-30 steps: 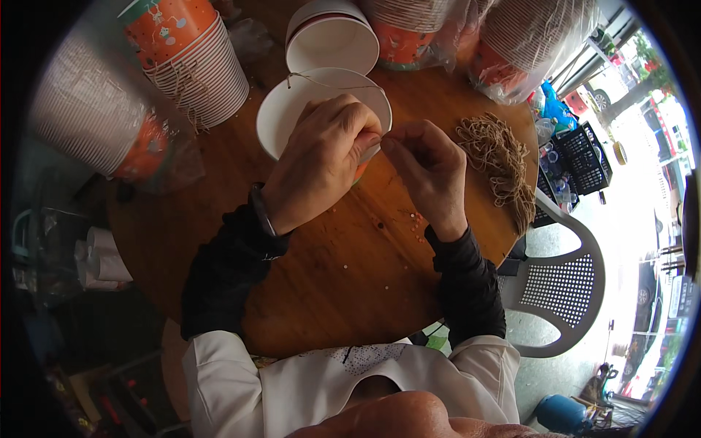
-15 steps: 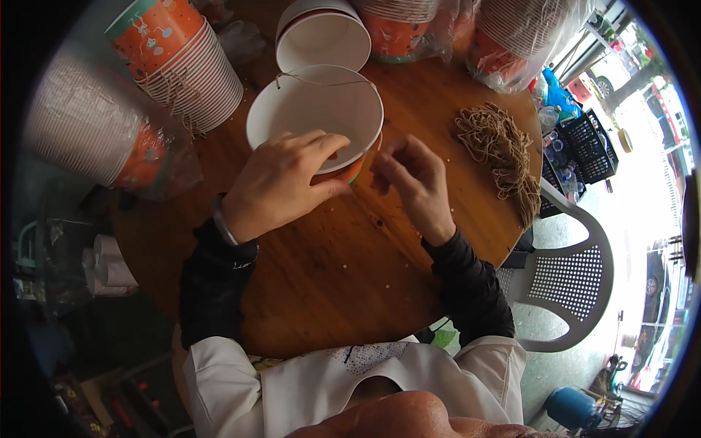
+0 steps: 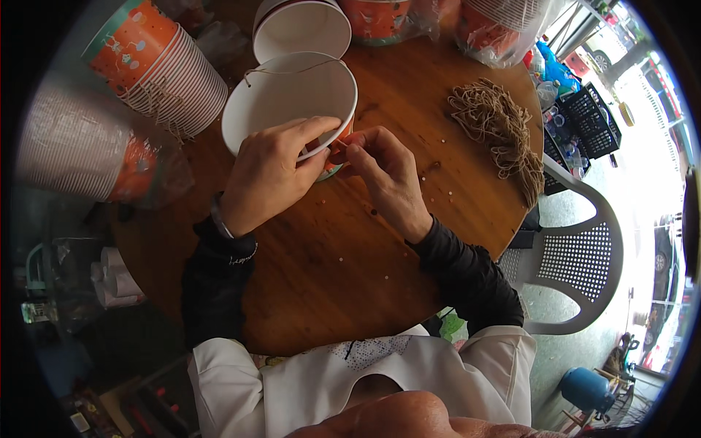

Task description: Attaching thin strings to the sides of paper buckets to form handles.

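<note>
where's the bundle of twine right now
In the head view, the twine bundle lies on the wooden table, right of the right hand, near the gray chair.

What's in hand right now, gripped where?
Left hand: the paper bucket, by its near rim, fingers inside, thumb outside. Right hand: at the bucket's outer side; whether it pinches anything can't be told.
</note>
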### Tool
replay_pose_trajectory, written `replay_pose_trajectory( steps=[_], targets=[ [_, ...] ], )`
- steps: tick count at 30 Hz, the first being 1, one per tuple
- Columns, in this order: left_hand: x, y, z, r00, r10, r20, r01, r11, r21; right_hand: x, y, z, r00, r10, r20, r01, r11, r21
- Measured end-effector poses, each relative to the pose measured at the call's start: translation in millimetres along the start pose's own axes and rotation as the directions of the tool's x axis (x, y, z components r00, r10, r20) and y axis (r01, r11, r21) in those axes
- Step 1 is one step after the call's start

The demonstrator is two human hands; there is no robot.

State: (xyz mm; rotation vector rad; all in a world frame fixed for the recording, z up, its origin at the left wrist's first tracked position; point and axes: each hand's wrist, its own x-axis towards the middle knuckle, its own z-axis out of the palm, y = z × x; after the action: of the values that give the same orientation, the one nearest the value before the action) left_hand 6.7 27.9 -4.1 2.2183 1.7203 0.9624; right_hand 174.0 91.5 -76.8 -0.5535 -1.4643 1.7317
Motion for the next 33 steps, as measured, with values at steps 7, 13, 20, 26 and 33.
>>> replay_pose_trajectory(
  steps=[7,13,20,26,33],
  targets=[
    [0,2,1,1.000,-0.005,0.020,0.004,1.000,0.011,-1,-3,3,1.000,-0.011,-0.008,0.012,0.998,0.055],
    [-1,6,7,0.999,0.034,-0.018,-0.034,0.999,0.009,1,-1,2,0.999,-0.035,-0.031,0.032,0.995,-0.094],
    [-1,4,-4,0.996,0.021,0.084,-0.020,1.000,-0.022,0,-6,6,0.994,-0.046,-0.099,0.034,0.992,-0.122],
    [2,-11,-8,0.987,-0.056,0.153,0.101,0.948,-0.301,-5,0,9,0.992,-0.094,-0.078,0.079,0.981,-0.177],
    [5,-11,-18,0.945,-0.112,0.307,0.200,0.941,-0.272,-9,-1,10,0.977,-0.212,-0.022,0.188,0.906,-0.379]
  ],
)
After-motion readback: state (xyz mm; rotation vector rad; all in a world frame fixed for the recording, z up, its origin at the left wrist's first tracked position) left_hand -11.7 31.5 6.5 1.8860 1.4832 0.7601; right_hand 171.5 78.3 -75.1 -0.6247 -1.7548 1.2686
